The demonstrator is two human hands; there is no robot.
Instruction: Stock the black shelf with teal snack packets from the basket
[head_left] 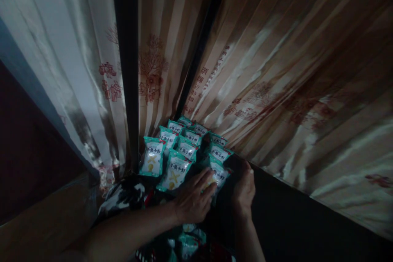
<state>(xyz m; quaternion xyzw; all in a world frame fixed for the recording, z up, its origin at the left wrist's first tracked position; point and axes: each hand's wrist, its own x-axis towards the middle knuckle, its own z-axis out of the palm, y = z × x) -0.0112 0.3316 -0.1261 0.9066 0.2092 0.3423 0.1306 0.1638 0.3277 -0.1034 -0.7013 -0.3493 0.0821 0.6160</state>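
1. Three rows of teal-and-white packets [174,174] stand on the dark surface [285,208].
2. Left hand [196,198], fingers extended and close together, lies against the front right packet [219,174].
3. Right hand [245,188], fingers pressed together, hovers just beside it.

The small, pillow-shaped teal-and-white plastic packets [174,172] read "小鱼小虾" in dark characters across their fronts. Slanting columns of red Chinese characters run down the beige, pleated fabric curtain [242,61], too dim and blurred to read surely.
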